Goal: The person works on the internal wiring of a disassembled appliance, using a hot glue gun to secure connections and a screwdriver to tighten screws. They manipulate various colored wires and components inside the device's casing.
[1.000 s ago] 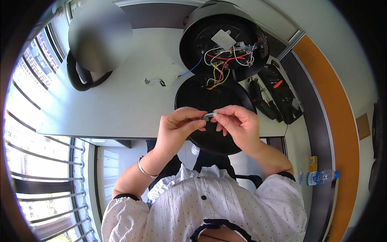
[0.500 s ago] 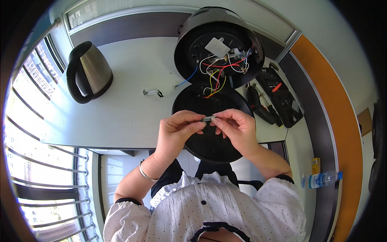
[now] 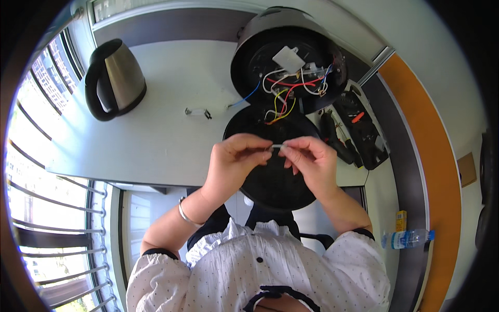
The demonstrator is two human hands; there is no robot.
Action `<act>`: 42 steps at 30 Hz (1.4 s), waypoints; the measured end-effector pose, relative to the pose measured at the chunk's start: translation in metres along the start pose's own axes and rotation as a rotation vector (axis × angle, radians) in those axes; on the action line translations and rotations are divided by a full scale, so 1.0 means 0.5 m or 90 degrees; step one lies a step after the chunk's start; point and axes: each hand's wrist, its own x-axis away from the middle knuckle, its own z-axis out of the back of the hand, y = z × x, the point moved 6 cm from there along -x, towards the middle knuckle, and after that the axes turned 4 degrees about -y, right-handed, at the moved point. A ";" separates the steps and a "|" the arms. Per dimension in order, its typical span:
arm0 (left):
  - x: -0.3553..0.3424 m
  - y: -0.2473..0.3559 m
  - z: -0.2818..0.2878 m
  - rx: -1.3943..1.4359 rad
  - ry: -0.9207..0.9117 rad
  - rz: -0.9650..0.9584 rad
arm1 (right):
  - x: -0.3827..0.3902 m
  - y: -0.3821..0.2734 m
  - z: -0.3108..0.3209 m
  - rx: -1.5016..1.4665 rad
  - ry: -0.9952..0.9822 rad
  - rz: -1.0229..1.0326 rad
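My left hand [image 3: 232, 162] and my right hand [image 3: 315, 164] are each closed in a pinch at opposite ends of a small, thin, pale grey piece [image 3: 277, 146]. Fingertips cover most of it, so its exact kind cannot be told. Both hands are above a round black base cover [image 3: 278, 184] at the table's front edge. Behind the cover lies an opened round cooker-like appliance [image 3: 247, 67], its underside facing me. Red, white, yellow and blue wires [image 3: 291, 83] show inside, around a pale square plate [image 3: 289, 59]. Some wires run down to the cover.
On the white table [image 3: 156, 151] a small metal bracket [image 3: 197, 113] lies left of the cover, near a loose blue wire end. A steel kettle [image 3: 120, 78] stands far left. To the right are a black power screwdriver [image 3: 332, 135] and a tool case [image 3: 364, 125]; a water bottle [image 3: 408, 239] lies lower right.
Both hands have shifted slightly to the right and away from me, still pinching the small piece, which now shows as a thinner strip. The whole view has tilted a little.
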 end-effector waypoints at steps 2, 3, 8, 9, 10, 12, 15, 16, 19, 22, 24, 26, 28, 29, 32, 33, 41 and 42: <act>0.006 0.003 0.001 -0.007 0.023 -0.027 | -0.005 -0.014 -0.006 0.012 0.010 0.053; 0.008 0.006 -0.001 -0.002 0.032 -0.040 | -0.001 -0.024 -0.009 0.025 0.011 0.085; 0.011 0.021 -0.002 -0.026 0.044 -0.101 | 0.018 -0.080 -0.023 0.335 0.016 0.366; 0.013 0.021 -0.001 -0.025 0.046 -0.101 | 0.028 -0.093 -0.035 0.437 0.012 0.455; 0.014 0.021 0.000 -0.025 0.047 -0.102 | 0.030 -0.097 -0.040 0.456 0.003 0.483; 0.016 0.021 0.002 -0.029 0.046 -0.101 | 0.038 -0.102 -0.052 0.493 -0.014 0.539; 0.018 0.021 0.004 -0.032 0.043 -0.101 | 0.040 -0.104 -0.058 0.509 -0.009 0.569; 0.018 0.021 0.003 -0.029 0.043 -0.105 | 0.040 -0.106 -0.060 0.515 -0.005 0.577; 0.017 0.023 0.002 -0.034 0.042 -0.104 | 0.040 -0.105 -0.058 0.498 0.006 0.584; 0.017 0.023 0.003 -0.031 0.042 -0.091 | 0.038 -0.105 -0.055 0.478 0.014 0.561; 0.013 0.028 0.001 -0.035 0.041 -0.082 | 0.030 -0.108 -0.048 0.453 0.027 0.518; 0.009 0.035 0.000 -0.049 0.042 -0.070 | 0.025 -0.106 -0.041 0.423 0.040 0.455; 0.000 0.030 -0.003 -0.068 0.033 -0.072 | 0.019 -0.105 -0.031 0.394 0.047 0.412; -0.004 0.030 -0.006 -0.069 0.031 -0.076 | 0.016 -0.101 -0.025 0.375 0.052 0.390; -0.016 0.040 -0.013 -0.095 0.030 -0.102 | 0.009 -0.106 -0.011 0.357 0.054 0.333; -0.020 0.045 -0.015 -0.106 0.030 -0.113 | 0.006 -0.108 -0.007 0.358 0.053 0.316; -0.055 0.063 -0.028 -0.148 0.017 -0.132 | 0.003 -0.121 0.004 0.416 0.106 0.416; -0.061 0.064 -0.031 -0.156 0.011 -0.126 | 0.004 -0.127 0.000 0.443 0.115 0.441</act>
